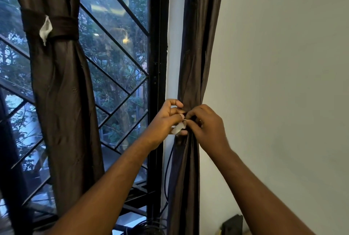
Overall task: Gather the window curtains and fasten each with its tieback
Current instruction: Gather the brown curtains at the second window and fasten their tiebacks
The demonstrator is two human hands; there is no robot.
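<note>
Two dark brown curtains hang at the window. The left curtain [62, 87] is bunched and wrapped by a dark tieback [62, 27] with a white tab showing. The right curtain [196, 45] hangs gathered beside the white wall. Both my hands meet at its narrow waist. My left hand [166, 119] pinches the tieback end with its white tab [179, 127]. My right hand [205, 123] has its fingers curled on the dark tieback at the curtain's front, and most of that band is hidden under my fingers.
Black window frame [157, 64] and diagonal metal grille [117, 60] stand between the curtains. A dark cable [166, 178] runs down beside the right curtain. A dark object [232, 224] sits low against the white wall [283, 83].
</note>
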